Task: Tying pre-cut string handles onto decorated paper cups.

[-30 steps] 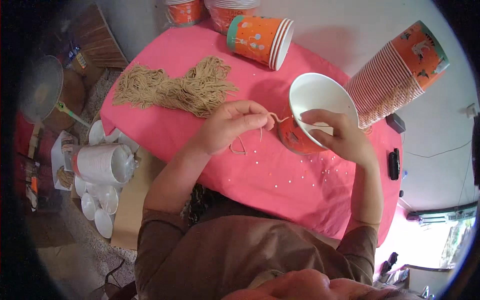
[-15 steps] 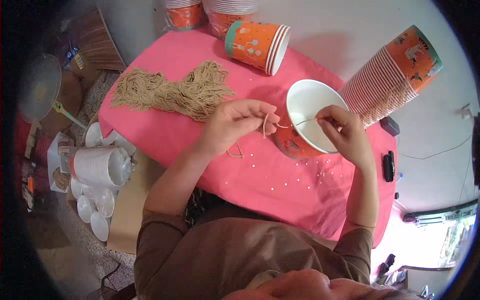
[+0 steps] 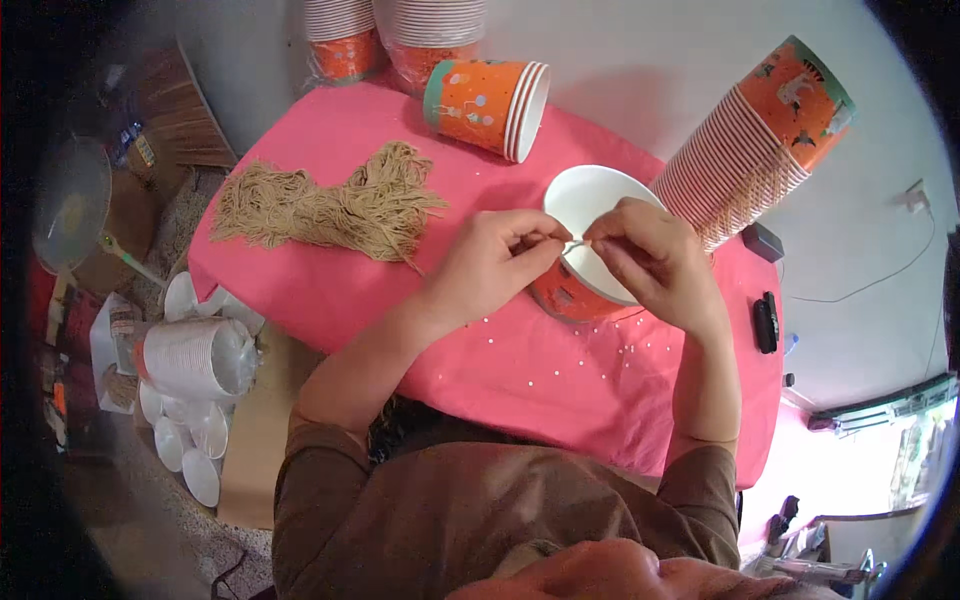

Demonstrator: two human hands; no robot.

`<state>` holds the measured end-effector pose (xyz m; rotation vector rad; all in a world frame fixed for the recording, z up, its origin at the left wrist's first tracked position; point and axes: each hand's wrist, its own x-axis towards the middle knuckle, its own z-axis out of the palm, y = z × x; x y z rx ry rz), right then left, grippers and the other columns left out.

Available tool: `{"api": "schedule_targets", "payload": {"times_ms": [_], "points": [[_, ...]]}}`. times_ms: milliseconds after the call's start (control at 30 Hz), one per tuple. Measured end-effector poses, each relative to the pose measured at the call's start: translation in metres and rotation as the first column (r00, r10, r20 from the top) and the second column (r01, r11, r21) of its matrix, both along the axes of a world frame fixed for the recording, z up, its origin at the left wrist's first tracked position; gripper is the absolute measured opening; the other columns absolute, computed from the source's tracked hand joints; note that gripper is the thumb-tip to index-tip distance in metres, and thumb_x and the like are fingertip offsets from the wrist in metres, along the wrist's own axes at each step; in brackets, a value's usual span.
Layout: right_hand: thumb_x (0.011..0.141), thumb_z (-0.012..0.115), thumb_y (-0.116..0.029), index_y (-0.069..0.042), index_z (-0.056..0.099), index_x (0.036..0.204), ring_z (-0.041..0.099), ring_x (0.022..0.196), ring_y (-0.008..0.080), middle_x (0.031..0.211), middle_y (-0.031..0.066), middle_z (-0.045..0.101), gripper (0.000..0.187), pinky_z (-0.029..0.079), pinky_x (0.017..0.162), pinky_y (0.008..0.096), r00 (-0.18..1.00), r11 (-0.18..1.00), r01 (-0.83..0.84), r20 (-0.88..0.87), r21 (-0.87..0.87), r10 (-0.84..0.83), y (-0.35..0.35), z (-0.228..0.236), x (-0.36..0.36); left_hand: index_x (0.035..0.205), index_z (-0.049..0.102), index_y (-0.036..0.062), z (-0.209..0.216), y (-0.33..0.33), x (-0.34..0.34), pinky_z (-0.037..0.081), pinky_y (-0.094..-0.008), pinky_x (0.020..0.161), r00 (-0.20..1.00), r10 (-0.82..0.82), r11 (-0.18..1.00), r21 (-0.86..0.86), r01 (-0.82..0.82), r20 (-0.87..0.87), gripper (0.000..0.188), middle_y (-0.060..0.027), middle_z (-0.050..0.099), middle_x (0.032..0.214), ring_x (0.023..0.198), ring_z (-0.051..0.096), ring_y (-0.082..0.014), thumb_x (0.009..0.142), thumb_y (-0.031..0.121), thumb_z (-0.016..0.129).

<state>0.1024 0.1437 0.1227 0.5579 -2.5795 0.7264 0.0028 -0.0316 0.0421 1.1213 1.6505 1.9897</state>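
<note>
A large paper bucket point(image 3: 572, 298), white inside and orange outside, stands upright on the pink-covered table. Over its near-left rim, my left hand point(image 3: 500, 258) and my right hand point(image 3: 655, 255) meet fingertip to fingertip. Both are closed in a pinch on a thin string point(image 3: 574, 244), of which only a short piece shows between the fingers. Whether the string passes through the bucket's wall cannot be made out. To the left of my left hand lies a tan bundle of strings point(image 3: 325, 208), tied around its middle.
Tall nested buckets point(image 3: 755, 140) lean at the right; a shorter nested stack point(image 3: 490, 105) lies on its side at the back. Wrapped buckets point(image 3: 435, 45) stand behind it. Small white dots speckle the pink cloth point(image 3: 480, 375). A black object point(image 3: 766, 322) rests near the right edge. White tubs point(image 3: 190, 355) fill the lower left.
My left hand has moved right to meet my right hand at the rim, and its fingers have closed on the string. The string's dangling loop no longer shows. The view has shifted slightly.
</note>
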Motion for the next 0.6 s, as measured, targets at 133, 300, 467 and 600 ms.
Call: {"api": "schedule_targets", "payload": {"times_ms": [133, 300, 467, 600], "points": [[0.082, 0.061, 0.003, 0.002, 0.062, 0.090, 0.058, 0.071, 0.0194, 0.078, 0.0075, 0.060, 0.008, 0.046, 0.065, 0.0289, 0.980, 0.984, 0.104, 0.184, -0.146, -0.076, -0.003, -0.005, -0.008, 0.099, 0.066, -0.0035, -0.004, 0.001, 0.001, 0.049, -0.0212, 0.068, 0.994, -0.113, 0.993, -0.029, 0.112, -0.006, 0.014, -0.0006, 0.065, 0.085, 0.078, 0.059, -0.0053, 0.091, 0.007, 0.062], [0.077, 0.065, 0.001, 0.000, 0.064, 0.092, 0.061, 0.077, 0.0246, 0.083, 0.0095, 0.061, 0.015, 0.048, 0.069, 0.0325, 0.994, 0.990, 0.109, -0.019, -0.087, -0.112, 0.004, -0.019, -0.019, 0.095, 0.067, -0.0023, -0.010, 0.004, -0.006, 0.048, -0.0210, 0.065, 0.986, -0.136, 0.990, 0.038, 0.132, 0.100, 0.014, 0.0002, 0.065, 0.083, 0.076, 0.057, -0.0043, 0.092, 0.011, 0.063], [0.069, 0.072, -0.004, -0.003, 0.065, 0.089, 0.061, 0.079, 0.0297, 0.085, 0.0108, 0.062, 0.021, 0.047, 0.069, 0.0394, 0.986, 1.000, -0.019, -0.166, 0.018, 0.021, -0.001, -0.019, -0.006, 0.096, 0.067, 0.0005, -0.013, -0.003, -0.014, 0.044, -0.0185, 0.060, 0.961, -0.178, 0.984, 0.009, 0.181, 0.210, 0.013, 0.0040, 0.060, 0.078, 0.068, 0.051, -0.0023, 0.092, 0.012, 0.062], [0.069, 0.073, -0.004, -0.005, 0.064, 0.086, 0.060, 0.077, 0.0291, 0.083, 0.0097, 0.061, 0.019, 0.046, 0.070, 0.0396, 0.974, 0.984, -0.023, -0.217, 0.176, 0.062, -0.003, -0.021, -0.009, 0.096, 0.067, 0.0003, -0.009, -0.005, -0.008, 0.043, -0.0181, 0.060, 0.952, -0.194, 0.981, 0.024, 0.194, 0.235, 0.012, 0.0049, 0.059, 0.077, 0.070, 0.052, -0.0016, 0.092, 0.011, 0.062]]}}
